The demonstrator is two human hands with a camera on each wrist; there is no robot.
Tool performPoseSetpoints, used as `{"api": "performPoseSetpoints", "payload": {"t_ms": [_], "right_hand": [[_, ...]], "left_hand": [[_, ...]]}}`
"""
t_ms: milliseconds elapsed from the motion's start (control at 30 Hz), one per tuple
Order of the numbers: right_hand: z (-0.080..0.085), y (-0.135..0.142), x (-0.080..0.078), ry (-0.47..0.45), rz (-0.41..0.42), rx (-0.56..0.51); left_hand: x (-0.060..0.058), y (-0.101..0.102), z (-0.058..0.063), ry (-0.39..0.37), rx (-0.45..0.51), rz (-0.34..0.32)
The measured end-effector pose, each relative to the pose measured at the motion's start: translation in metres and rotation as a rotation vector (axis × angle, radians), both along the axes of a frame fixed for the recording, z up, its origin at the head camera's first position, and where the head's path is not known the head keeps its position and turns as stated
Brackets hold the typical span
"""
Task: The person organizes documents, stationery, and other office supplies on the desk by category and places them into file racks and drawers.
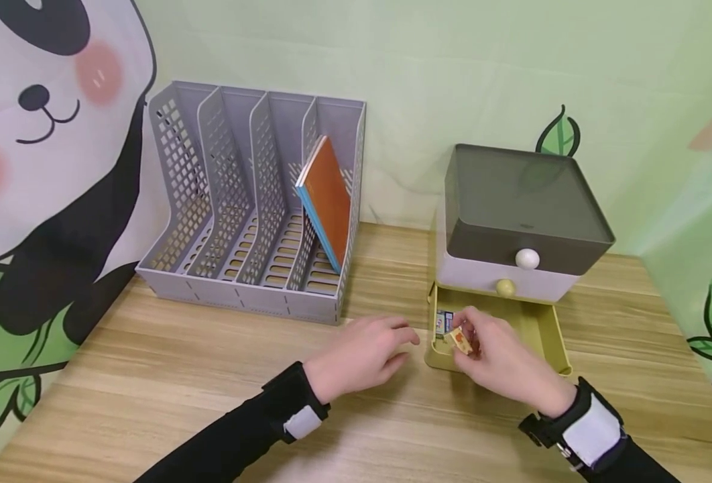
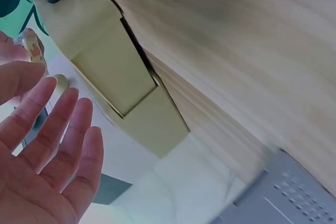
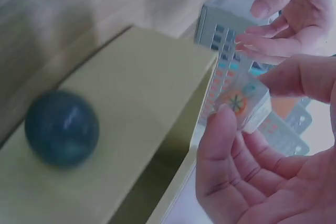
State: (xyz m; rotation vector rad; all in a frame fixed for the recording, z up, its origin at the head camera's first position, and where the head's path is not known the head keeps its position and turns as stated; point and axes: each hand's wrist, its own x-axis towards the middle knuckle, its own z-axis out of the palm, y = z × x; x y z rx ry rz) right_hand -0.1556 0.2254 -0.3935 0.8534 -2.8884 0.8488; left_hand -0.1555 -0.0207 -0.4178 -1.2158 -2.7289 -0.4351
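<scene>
My right hand [image 1: 507, 355] pinches a small block [image 3: 244, 103] between thumb and fingertips. The block is pale with an orange, flower-like print and seems wrapped in clear film. It is held over the front left of a pulled-out yellow drawer [image 1: 531, 322]. Inside that drawer, at its left side, lies a small blue-and-white printed piece [image 1: 443, 322], partly hidden by the right hand. My left hand [image 1: 359, 355] hovers left of the drawer, its fingers loosely bent and holding nothing. A dark round knob [image 3: 62, 128] sticks out from the drawer front in the right wrist view.
Above the yellow drawer sit a white drawer [image 1: 477, 272] and a dark grey one [image 1: 527, 194] with a white knob. Back left stands a grey file rack [image 1: 241, 302], with orange and blue booklets [image 1: 328, 201] leaning in its right slot. A panda-print cloth [image 1: 6, 181] hangs behind.
</scene>
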Motion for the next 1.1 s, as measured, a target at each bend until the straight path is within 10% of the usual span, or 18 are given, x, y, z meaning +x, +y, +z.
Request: {"api": "performPoseSetpoints", "payload": {"t_ms": [1100], "right_hand": [[-0.023,0.076,-0.046,-0.242,-0.235,0.22]], "left_hand": [[-0.035,0.076,-0.003,-0.014,-0.125,-0.041]]}}
